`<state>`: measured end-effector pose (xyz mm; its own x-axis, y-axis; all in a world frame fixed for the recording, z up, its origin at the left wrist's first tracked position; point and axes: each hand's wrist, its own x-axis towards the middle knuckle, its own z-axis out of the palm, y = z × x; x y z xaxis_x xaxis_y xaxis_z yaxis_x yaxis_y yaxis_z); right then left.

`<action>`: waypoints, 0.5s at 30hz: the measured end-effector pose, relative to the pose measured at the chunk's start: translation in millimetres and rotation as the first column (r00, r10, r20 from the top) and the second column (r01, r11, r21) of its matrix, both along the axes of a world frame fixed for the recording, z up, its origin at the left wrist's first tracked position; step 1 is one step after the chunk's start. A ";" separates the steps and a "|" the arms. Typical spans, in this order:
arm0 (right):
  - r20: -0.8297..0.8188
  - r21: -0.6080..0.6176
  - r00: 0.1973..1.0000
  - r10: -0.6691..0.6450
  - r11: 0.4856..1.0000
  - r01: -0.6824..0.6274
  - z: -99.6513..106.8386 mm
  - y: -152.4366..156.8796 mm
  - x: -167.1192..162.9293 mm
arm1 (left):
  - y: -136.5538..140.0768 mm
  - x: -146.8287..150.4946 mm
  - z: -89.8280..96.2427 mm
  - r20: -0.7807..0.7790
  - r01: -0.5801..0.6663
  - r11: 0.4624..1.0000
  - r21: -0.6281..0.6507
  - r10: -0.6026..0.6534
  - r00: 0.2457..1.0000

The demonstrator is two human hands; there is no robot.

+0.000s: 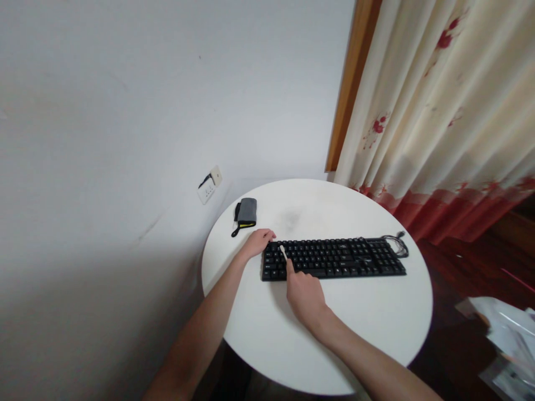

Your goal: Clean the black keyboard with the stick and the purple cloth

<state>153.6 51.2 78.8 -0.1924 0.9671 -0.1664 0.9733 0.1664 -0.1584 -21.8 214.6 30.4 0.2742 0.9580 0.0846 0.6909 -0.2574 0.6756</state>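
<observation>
A black keyboard (334,259) lies flat on the round white table (301,328). My right hand (306,296) is closed around a thin white stick with a white tip, a cotton swab (283,252). The swab's tip is over the upper left keys, and whether it presses on them I cannot tell. At the keyboard's far left corner, my left hand (258,241) grips the edge with its fingers bent over it, the fingertips partly hidden.
Behind my left hand sits a folded grey cloth (247,211) with black edging and a loop. The keyboard's coiled cable (399,245) rests at the right. A wall socket (206,191), a curtain (418,139) and plastic bags (507,334) surround the table.
</observation>
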 end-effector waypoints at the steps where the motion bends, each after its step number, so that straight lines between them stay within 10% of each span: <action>1: -0.001 -0.004 1.000 0.002 1.000 -0.002 0.0 -1.6 0.9 | 0.3 -0.2 -0.4 0.000 0.002 1.000 0.003 -0.002 1.000; 15: 0.002 -0.016 1.000 -0.006 1.000 0.006 4.2 -4.9 -0.8 | -0.8 0.1 1.1 -0.004 -0.004 1.000 -0.004 0.004 1.000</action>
